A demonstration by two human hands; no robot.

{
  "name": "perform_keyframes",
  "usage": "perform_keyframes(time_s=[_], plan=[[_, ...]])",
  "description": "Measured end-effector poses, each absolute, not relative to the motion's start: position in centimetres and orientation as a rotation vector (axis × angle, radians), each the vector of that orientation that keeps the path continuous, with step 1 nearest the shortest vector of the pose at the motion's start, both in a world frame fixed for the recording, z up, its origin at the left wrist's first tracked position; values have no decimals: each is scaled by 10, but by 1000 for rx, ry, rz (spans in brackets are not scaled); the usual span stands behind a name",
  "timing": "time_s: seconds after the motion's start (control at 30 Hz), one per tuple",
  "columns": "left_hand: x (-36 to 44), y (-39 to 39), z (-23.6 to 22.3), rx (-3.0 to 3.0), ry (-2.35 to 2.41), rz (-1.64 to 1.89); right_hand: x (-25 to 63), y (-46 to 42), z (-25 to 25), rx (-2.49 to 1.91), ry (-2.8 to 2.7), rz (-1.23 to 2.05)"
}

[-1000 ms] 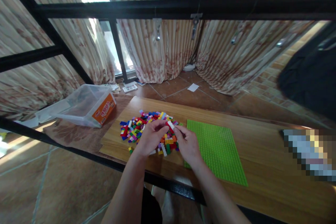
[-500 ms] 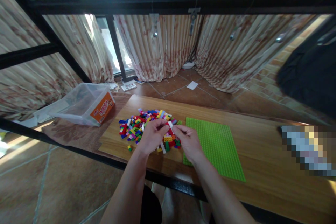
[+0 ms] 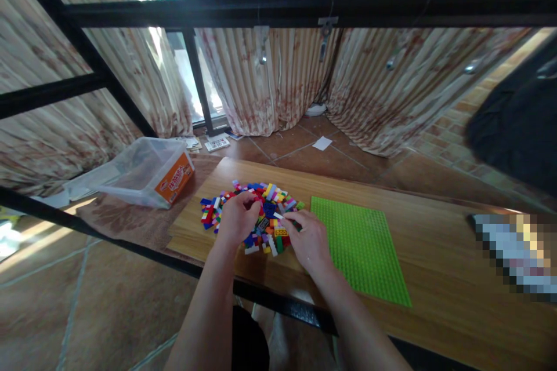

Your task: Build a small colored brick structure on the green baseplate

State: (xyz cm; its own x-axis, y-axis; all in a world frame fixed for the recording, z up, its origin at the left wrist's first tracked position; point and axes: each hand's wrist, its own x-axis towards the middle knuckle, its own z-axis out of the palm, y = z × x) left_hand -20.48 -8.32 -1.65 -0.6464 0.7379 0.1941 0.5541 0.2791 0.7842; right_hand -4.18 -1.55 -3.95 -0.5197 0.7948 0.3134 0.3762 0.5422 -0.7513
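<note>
A heap of small mixed-colour toy building bricks (image 3: 270, 208) lies on the wooden board. Over its left part is my left hand (image 3: 237, 219), fingers curled inward with thumb and fingertips close together. Red shows at those fingertips, but I cannot tell whether it is a held brick or part of the heap. At the heap's right side, my right hand (image 3: 310, 237) pinches a small white brick (image 3: 278, 216) between thumb and forefinger. Just right of this hand lies a flat green studded baseplate (image 3: 363, 249).
A clear plastic bin (image 3: 139, 182) with an orange label stands left on a brown cloth (image 3: 113, 223). The wooden board (image 3: 439, 266) extends right to a blurred-out flat object (image 3: 513, 255). A black metal bar (image 3: 296, 10) crosses ahead, with curtains (image 3: 300, 75) behind.
My hands were together on a white and a red brick. They have parted: the left moved left over the heap, while the right keeps the white brick.
</note>
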Motion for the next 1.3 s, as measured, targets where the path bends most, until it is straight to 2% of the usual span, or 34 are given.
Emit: perform_keyframes(time_s=[0.17, 0.47, 0.73, 0.87, 1.0, 1.17, 1.3], plan=[[-201, -80, -9, 1193, 2646, 989, -44, -17, -41, -921, -2174, 738], [-189, -46, -13, 1503, 2807, 848, -38, -15, -35, -869, -2047, 850], [-185, -33, -23, 1475, 2799, 771, -33, -12, -32, -858, -1995, 895], [-188, -36, -22, 1458, 2796, 867, -29, -9, -30, -862, -1971, 913], [-188, -42, -11, 1371, 2696, 1181, -28, -6, -29, -893, -1894, 961], [-173, -48, 0, 1104, 2395, 1572, -34, -4, -28, -941, -1596, 1278], [-149, -49, -1, 1031, 2227, 1696, -39, -1, -29, -879, -1369, 1504]])
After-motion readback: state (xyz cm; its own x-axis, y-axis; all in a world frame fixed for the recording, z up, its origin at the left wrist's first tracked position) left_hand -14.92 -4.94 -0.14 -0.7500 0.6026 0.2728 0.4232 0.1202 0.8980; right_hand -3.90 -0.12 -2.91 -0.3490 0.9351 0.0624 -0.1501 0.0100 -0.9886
